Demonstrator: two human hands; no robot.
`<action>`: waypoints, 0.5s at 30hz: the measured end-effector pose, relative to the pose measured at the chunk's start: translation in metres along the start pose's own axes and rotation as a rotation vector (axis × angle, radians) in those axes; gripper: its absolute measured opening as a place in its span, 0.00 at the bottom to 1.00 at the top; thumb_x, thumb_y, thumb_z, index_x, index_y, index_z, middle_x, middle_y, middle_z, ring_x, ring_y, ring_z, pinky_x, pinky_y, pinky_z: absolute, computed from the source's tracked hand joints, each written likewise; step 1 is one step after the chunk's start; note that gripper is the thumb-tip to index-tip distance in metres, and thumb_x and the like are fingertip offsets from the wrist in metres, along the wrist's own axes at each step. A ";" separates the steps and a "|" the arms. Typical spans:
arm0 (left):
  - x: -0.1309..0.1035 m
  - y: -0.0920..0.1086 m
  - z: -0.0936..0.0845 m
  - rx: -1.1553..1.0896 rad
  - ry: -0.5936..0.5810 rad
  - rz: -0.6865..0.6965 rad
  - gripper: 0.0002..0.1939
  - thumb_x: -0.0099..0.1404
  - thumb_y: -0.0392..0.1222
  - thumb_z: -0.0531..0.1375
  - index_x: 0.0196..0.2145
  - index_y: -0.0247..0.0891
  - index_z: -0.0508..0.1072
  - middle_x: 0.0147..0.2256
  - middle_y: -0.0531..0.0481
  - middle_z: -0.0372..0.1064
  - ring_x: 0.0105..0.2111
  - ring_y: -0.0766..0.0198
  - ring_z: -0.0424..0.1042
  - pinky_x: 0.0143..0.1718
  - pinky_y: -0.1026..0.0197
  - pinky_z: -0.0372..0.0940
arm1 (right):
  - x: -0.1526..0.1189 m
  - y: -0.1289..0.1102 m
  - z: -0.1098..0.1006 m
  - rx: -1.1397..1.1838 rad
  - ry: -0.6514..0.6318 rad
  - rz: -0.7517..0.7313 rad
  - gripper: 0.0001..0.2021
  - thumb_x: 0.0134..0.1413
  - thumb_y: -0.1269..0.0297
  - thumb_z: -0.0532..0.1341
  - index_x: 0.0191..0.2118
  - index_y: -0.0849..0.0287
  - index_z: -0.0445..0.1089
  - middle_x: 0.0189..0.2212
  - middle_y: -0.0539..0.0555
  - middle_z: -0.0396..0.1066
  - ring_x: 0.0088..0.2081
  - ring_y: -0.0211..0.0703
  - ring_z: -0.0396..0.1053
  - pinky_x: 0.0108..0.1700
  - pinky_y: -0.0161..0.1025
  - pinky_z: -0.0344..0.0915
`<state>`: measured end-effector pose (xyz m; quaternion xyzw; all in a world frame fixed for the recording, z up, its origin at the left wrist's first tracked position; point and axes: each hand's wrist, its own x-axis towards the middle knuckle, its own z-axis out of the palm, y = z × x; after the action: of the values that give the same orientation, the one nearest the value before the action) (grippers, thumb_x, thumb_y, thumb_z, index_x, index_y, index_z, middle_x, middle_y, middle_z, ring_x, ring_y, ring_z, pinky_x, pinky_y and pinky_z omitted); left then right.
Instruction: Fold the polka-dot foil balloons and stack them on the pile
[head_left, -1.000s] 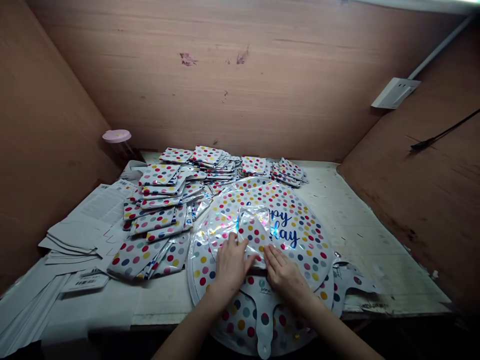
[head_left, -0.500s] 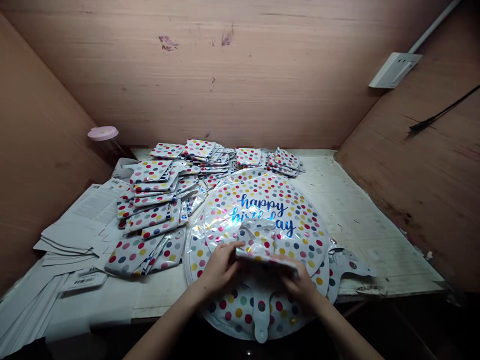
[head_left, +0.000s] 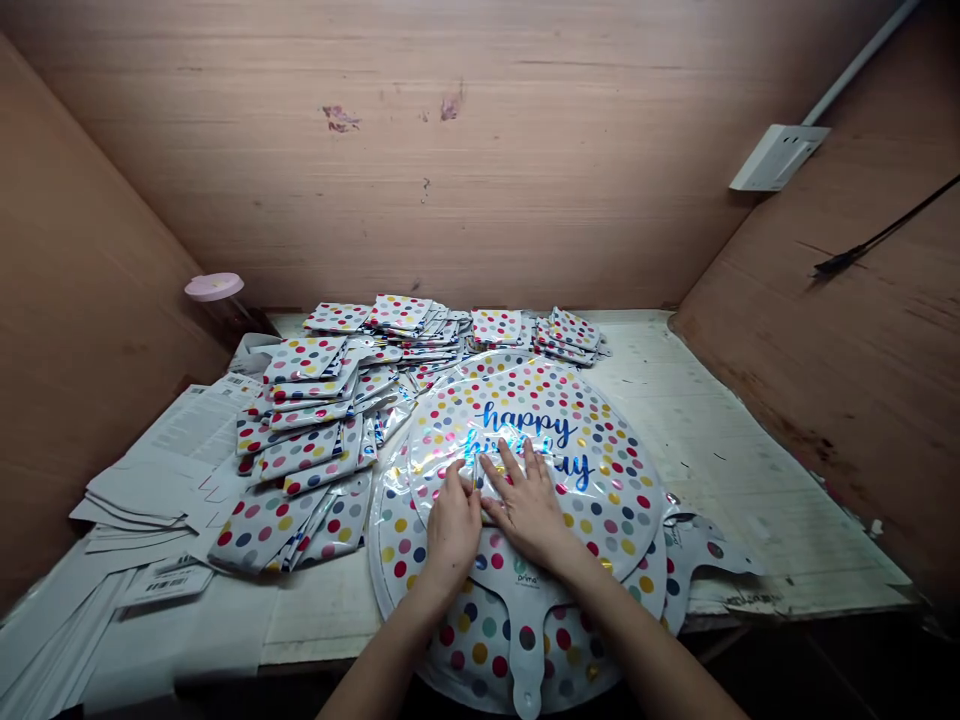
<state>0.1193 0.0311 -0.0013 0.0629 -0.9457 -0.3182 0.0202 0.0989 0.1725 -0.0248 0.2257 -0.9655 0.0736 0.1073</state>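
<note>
Flat round foil balloons (head_left: 600, 500) with coloured dots and blue "happy birthday" lettering lie stacked in front of me, a grey-white tail pointing towards me. My right hand (head_left: 529, 510) presses down on them, fingers spread, over the lower part of the lettering. Mostly hidden under that palm is a small folded foil balloon (head_left: 489, 490). Close beside it, my left hand (head_left: 456, 520) has its thumb and fingers pinched together at the folded balloon's left edge. To the left stand piles of folded dotted balloons (head_left: 300, 450).
More folded balloons (head_left: 496, 327) line the back of the table. White printed cards (head_left: 142, 500) are spread at the left. A cup with a pink lid (head_left: 214, 287) stands in the back left corner. A socket (head_left: 780, 158) and a black cable (head_left: 847, 262) are on the right wall.
The folded balloon, held up between both hands before, is now down on the stack. My right hand has opened flat over it, and my left hand has shifted to its left edge.
</note>
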 end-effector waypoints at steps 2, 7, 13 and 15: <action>0.002 -0.002 -0.005 0.042 0.060 0.016 0.18 0.67 0.37 0.48 0.54 0.34 0.63 0.46 0.39 0.71 0.47 0.53 0.71 0.45 0.55 0.63 | 0.001 0.001 0.003 0.008 -0.032 -0.001 0.31 0.61 0.44 0.50 0.67 0.39 0.43 0.69 0.48 0.36 0.67 0.68 0.34 0.62 0.68 0.38; 0.026 0.013 -0.014 0.211 -0.156 -0.139 0.17 0.66 0.49 0.53 0.44 0.34 0.72 0.39 0.38 0.75 0.41 0.50 0.74 0.41 0.54 0.64 | -0.001 0.004 0.004 0.000 0.001 -0.001 0.36 0.59 0.44 0.51 0.68 0.46 0.38 0.69 0.52 0.34 0.67 0.71 0.31 0.61 0.71 0.35; 0.026 0.020 -0.006 0.274 -0.169 -0.033 0.16 0.62 0.47 0.59 0.39 0.31 0.75 0.49 0.32 0.68 0.53 0.42 0.64 0.50 0.50 0.60 | -0.002 0.005 0.008 -0.008 0.036 -0.005 0.35 0.59 0.57 0.54 0.68 0.45 0.38 0.69 0.51 0.36 0.67 0.67 0.32 0.62 0.69 0.38; 0.018 0.016 -0.003 0.229 -0.131 -0.014 0.13 0.65 0.44 0.56 0.39 0.32 0.73 0.47 0.35 0.69 0.52 0.46 0.65 0.49 0.52 0.61 | -0.002 0.008 0.004 0.024 0.062 -0.003 0.34 0.60 0.58 0.53 0.69 0.47 0.39 0.69 0.53 0.35 0.67 0.65 0.33 0.62 0.68 0.42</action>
<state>0.1001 0.0395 0.0101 0.0506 -0.9747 -0.2115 -0.0511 0.0963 0.1792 -0.0298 0.2261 -0.9603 0.0920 0.1348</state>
